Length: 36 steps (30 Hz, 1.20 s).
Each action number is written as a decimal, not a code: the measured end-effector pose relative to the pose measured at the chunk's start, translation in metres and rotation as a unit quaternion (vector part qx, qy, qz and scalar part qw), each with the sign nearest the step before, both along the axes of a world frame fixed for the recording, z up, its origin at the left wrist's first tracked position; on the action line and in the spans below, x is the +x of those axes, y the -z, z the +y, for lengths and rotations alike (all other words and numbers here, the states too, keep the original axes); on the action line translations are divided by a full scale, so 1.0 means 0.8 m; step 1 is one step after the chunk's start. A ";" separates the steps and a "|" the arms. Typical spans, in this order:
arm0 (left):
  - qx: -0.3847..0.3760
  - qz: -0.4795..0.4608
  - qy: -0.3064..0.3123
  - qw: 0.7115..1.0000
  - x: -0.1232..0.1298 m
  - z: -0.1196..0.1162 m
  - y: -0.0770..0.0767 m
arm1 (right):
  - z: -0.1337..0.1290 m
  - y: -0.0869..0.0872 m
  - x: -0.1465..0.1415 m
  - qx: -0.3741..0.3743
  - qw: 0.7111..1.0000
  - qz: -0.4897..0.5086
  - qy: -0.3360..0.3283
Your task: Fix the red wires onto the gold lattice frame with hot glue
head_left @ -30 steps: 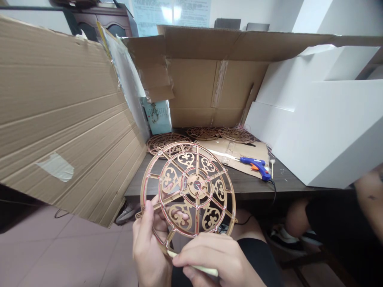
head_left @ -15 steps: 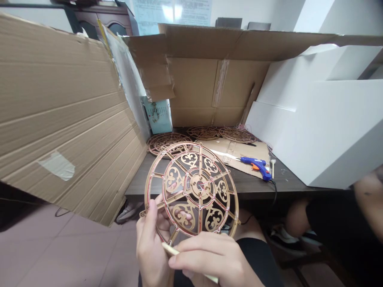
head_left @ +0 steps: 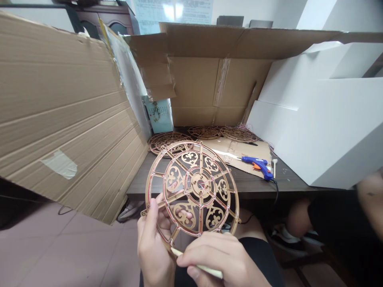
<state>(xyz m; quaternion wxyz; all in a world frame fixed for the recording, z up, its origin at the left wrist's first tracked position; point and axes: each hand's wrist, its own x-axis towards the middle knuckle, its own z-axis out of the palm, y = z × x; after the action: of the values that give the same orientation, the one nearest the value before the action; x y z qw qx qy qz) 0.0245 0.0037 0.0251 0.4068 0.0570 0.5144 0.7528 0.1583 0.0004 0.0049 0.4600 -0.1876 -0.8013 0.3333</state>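
A round, gold-brown openwork frame with scroll patterns and thin red and white lines along its ribs is held up, tilted, before the table edge. My left hand grips its lower left rim, thumb in front and fingers behind. In my right hand is a pale thin stick, pinched between thumb and fingers. The stick's tip touches or lies very near the frame's lower rim. My right hand covers part of the bottom rim.
Similar round frames lie at the back of the dark table. A blue glue gun rests on a cardboard sheet. Cardboard panels and white boards surround the table. A person's leg is at right.
My right hand and the stick have shifted slightly right and down along the frame's lower rim. My left hand keeps its grip, with the frame nearly unmoved.
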 end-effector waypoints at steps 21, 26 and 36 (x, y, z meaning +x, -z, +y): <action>0.000 0.009 0.034 0.999 -0.001 0.002 0.011 | -0.001 -0.011 0.003 -0.020 0.996 -0.002 0.087; -0.076 0.025 0.023 0.997 0.002 -0.004 0.028 | -0.007 0.005 -0.019 -0.056 0.983 -0.016 0.174; -0.082 0.092 0.025 0.992 0.009 -0.007 0.027 | -0.006 0.011 -0.019 -0.024 0.983 -0.027 0.178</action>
<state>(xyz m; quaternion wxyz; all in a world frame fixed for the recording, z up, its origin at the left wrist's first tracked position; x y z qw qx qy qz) 0.0314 -0.0016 0.0031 0.3794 0.1052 0.6081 0.6894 0.1430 -0.0045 -0.0037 0.4854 -0.3470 -0.7591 0.2604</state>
